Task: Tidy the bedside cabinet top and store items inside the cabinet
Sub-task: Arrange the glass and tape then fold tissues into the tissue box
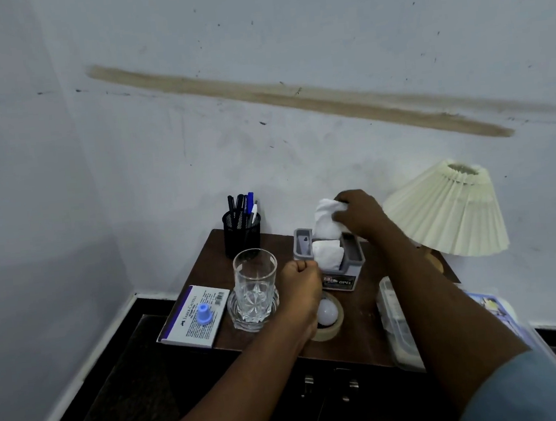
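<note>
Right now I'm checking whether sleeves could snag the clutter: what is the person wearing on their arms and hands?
Both forearms are bare, with no gloves, watch or rings visible on the left hand or right hand. Only a light blue short sleeve shows, on the right upper arm at the picture's lower right edge.

2 bare forearms; a light blue sleeve (525, 390) covers the right upper arm.
</note>
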A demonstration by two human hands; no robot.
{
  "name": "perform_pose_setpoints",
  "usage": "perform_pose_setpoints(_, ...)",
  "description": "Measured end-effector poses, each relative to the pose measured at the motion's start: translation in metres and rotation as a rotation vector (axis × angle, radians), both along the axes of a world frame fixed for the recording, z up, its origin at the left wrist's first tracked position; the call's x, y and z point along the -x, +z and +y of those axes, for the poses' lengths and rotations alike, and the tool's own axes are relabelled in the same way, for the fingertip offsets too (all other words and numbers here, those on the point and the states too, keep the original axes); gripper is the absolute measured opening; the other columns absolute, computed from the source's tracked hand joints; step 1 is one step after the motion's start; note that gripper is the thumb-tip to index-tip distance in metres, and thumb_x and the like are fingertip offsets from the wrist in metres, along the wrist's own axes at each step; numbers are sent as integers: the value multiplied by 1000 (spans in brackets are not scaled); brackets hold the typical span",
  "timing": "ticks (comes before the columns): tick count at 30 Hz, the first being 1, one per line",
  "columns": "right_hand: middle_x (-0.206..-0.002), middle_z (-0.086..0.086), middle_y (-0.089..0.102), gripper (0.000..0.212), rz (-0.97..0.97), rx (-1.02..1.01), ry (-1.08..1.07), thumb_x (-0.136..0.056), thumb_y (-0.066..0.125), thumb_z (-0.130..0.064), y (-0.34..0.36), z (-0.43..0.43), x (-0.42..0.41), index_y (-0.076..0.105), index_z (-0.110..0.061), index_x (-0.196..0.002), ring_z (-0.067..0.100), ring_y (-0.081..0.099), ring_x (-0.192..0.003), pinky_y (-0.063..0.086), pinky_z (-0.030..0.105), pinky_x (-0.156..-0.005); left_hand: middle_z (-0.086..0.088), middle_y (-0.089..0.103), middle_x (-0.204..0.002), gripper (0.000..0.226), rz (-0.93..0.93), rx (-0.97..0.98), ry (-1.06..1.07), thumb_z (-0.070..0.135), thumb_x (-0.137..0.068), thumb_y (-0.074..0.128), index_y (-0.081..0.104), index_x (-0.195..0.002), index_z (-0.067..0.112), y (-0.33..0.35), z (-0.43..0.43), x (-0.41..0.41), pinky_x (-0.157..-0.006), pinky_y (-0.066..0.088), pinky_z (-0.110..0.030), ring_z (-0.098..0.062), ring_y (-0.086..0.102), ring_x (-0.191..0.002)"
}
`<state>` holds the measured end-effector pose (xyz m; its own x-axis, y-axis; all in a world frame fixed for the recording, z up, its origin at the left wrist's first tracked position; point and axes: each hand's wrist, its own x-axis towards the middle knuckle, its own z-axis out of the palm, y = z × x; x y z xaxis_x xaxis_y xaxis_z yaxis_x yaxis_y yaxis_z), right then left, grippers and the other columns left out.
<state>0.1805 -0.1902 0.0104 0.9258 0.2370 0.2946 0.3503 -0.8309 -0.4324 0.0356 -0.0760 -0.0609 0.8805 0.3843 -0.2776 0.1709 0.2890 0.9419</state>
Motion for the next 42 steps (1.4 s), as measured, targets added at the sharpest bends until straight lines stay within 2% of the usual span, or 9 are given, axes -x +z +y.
perform_pose_setpoints(4,-83,12,67,8,-42,-478,30,-81,66,-15,33,-19,26,69,-11,-88,31,66,-77,56,43,-65,-10,63,-83,7,-28,78,-19,9,-88,61,65,-94,9,4,-2,2,-51,41,-27,-22,54,-68)
perform_pose_setpoints(10,-89,8,67,15,139,-1078,48,-86,66,-3,36,-43,90,69,-16,-92,17,65,-71,54,26,-56,-6,59,-100,29,-346,246,42,23,-95,69,57,-117,9,29,-3,7,-70,44,-28,-11,53,-78)
perform_pose_setpoints(13,-87,10,70,22,212,-1084,61,-86,67,0,21,-54,118,67,-13,-103,18,62,-66,50,27,-52,-3,69,-108,42,-383,263,-82,37,-90,71,61,-122,11,42,-4,16,-71,51,-30,-14,65,-87)
perform_pose_setpoints(17,-97,20,72,30,282,-1049,135,-86,71,-2,2,-61,141,65,-14,-113,33,65,-81,52,46,-69,-12,78,-100,18,-323,149,-327,26,-89,77,74,-99,12,44,-1,24,-72,63,-45,-31,75,-91)
perform_pose_setpoints(20,-101,18,73,37,248,-1168,111,-86,74,-5,-4,-52,147,62,-17,-118,29,68,-83,52,42,-67,-8,79,-94,9,-318,7,-302,13,-89,77,74,-96,10,40,-1,27,-70,63,-39,-26,75,-87)
perform_pose_setpoints(23,-104,13,74,40,314,-1305,43,-85,78,-15,-10,-38,151,61,-17,-120,27,72,-83,57,38,-64,-15,78,-96,13,-276,129,-221,10,-88,77,72,-97,4,41,0,27,-78,61,-52,-30,74,-84)
perform_pose_setpoints(28,-97,11,77,18,315,-1115,50,-88,74,-11,-21,-26,156,69,-7,-105,38,72,-96,58,58,-85,-22,76,-101,14,-235,251,-214,13,-86,79,69,-92,4,42,7,26,-79,60,-60,-39,73,-89)
perform_pose_setpoints(33,-100,9,77,21,283,-1152,49,-87,75,-9,-20,-33,153,69,-5,-106,28,75,-94,61,48,-81,-20,77,-102,5,-264,195,-235,6,-89,74,71,-90,2,43,13,25,-77,63,-48,-39,74,-97)
perform_pose_setpoints(42,-101,10,77,19,329,-1168,69,-86,76,-10,-27,-34,151,70,-6,-103,30,74,-95,61,41,-74,-19,77,-100,15,-274,111,-214,9,-92,73,72,-100,-3,42,15,27,-77,63,-50,-39,74,-97)
